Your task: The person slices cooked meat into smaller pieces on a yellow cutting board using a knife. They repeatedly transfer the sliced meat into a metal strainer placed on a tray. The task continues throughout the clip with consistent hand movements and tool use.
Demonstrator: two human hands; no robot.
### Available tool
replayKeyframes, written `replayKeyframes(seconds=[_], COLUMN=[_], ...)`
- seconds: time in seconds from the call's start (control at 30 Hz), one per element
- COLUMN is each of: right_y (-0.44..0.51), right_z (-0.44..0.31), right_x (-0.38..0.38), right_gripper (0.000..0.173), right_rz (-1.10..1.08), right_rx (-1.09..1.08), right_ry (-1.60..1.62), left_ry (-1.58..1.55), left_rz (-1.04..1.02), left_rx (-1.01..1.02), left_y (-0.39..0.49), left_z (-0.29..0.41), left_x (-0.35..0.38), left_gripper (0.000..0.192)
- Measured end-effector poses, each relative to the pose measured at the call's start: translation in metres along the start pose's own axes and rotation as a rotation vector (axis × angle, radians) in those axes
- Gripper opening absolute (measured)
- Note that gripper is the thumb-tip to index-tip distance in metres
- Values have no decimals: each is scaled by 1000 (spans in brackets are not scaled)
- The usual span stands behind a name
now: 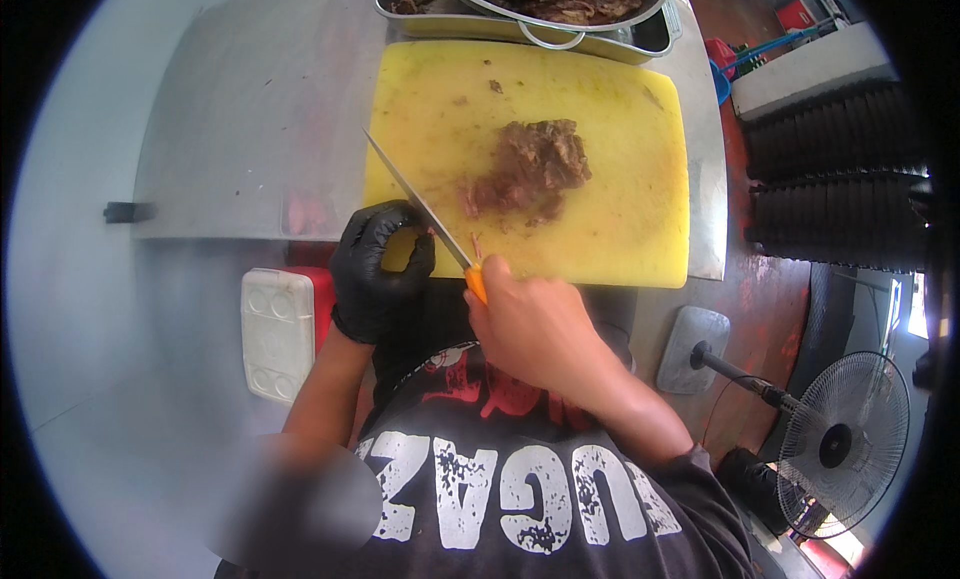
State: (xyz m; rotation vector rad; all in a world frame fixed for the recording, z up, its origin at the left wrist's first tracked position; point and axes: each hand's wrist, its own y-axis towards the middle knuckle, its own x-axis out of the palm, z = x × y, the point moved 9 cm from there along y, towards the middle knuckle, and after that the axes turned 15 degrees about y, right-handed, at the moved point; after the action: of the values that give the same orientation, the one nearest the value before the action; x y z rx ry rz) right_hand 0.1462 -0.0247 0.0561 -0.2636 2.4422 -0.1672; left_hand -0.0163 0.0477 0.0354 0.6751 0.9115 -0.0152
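Observation:
My right hand [532, 320], bare, grips the orange handle of a kitchen knife [420, 200]. Its long blade points up and left across the near left part of a yellow cutting board [630, 226]. On my left hand [379, 260] is a black glove; thumb and forefinger curl into a ring beside the blade. A tiny pinkish scrap of meat [431, 232] shows between those fingertips. Mid-board lies a chunk of brown cooked meat [544, 153], with looser reddish pieces [514, 196] at its near side. A thin meat strip [476, 245] rests close to the knife handle.
Beyond the board, an oval metal pan [551, 35] of cooked meat sits on a rectangular roasting pan [450, 28]. The metal table [232, 129] extends left. A red and white cooler [277, 331] stands below left, a pedestal fan [840, 444] at right, near black stacked items [832, 219].

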Motion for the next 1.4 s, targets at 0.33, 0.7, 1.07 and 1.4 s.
replayKeyframes(seconds=[0.33, 0.7, 1.07, 1.4], right_y=[28, -56, -46, -62], right_z=[5, 9, 24, 44], right_x=[15, -1, 12, -110], right_gripper=[29, 32, 31, 23], right_rz=[-5, -190, -123, 93], right_rx=[-7, 194, 146, 78], right_ry=[-31, -108, -93, -372], left_ry=[23, 6, 43, -94], left_rz=[-19, -30, -33, -99], left_rx=[27, -3, 3, -146], left_y=[1, 0, 4, 4], left_z=[2, 2, 9, 27], left_x=[0, -1, -3, 14], left_gripper=[32, 33, 33, 40])
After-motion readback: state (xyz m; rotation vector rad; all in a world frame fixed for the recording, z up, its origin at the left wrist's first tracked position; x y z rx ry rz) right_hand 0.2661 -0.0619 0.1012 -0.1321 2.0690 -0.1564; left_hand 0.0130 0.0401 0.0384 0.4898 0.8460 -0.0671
